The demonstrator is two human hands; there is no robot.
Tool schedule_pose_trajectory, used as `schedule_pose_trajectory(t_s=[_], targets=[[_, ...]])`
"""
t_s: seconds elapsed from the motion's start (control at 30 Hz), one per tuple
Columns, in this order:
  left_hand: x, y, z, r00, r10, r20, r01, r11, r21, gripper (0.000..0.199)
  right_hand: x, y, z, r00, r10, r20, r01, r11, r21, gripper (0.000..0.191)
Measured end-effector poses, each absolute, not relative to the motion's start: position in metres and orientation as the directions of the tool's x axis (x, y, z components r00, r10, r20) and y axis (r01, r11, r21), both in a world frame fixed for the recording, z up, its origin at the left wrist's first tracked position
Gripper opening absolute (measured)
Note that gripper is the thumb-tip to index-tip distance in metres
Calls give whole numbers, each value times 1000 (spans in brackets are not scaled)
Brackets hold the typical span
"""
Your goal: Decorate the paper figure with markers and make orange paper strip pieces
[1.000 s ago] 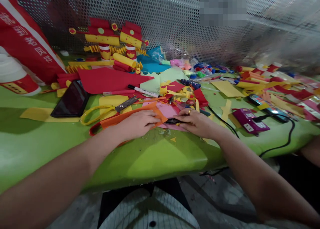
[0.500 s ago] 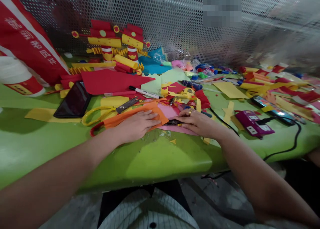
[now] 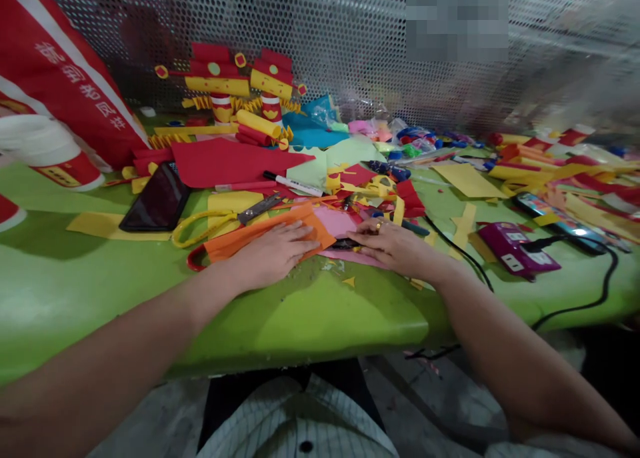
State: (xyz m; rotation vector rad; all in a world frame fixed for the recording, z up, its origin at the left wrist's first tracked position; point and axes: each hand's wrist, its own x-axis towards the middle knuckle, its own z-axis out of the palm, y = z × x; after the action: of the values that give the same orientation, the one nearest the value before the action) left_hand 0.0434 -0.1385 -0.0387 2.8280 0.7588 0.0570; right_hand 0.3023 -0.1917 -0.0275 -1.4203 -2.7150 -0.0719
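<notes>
My left hand [image 3: 273, 255] lies flat on an orange sheet [image 3: 227, 241], its fingers stretched out to the right. Beneath the sheet's left end, a red handle loop [image 3: 196, 259] sticks out. My right hand [image 3: 395, 246] rests with bent fingers on pink paper [image 3: 335, 222], touching a dark object [image 3: 346, 243] that I cannot make out clearly. Whether the fingers grip it is hidden. Yellow-handled scissors [image 3: 213, 223] lie open just behind the orange sheet. A marker [image 3: 295, 184] lies farther back, across red and pale green paper.
Left are a black phone [image 3: 156, 201], a white-lidded cup [image 3: 53, 155] and a red bag [image 3: 75, 71]. Two red-and-yellow paper figures [image 3: 220, 78] stand behind. Right are a purple power adapter [image 3: 517, 248] with a black cable [image 3: 580, 306] and paper scraps.
The view has shifted slightly, so the table items appear a little farther right, and a second red cup edge shows at left. Both hands stay nearly where they were.
</notes>
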Motion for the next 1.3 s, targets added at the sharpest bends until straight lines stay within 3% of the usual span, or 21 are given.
schedule_pose_trajectory(t_s=[0.9,1.3], targets=[[45,-141,-37,863,503,-42,500,-842,202,42,302,-203,-22,-541,841,24,832,538,-137,37],[43,-138,-44,870,492,34,478,-859,184,42,291,-206,-24,-564,821,87,815,571,-100,36]])
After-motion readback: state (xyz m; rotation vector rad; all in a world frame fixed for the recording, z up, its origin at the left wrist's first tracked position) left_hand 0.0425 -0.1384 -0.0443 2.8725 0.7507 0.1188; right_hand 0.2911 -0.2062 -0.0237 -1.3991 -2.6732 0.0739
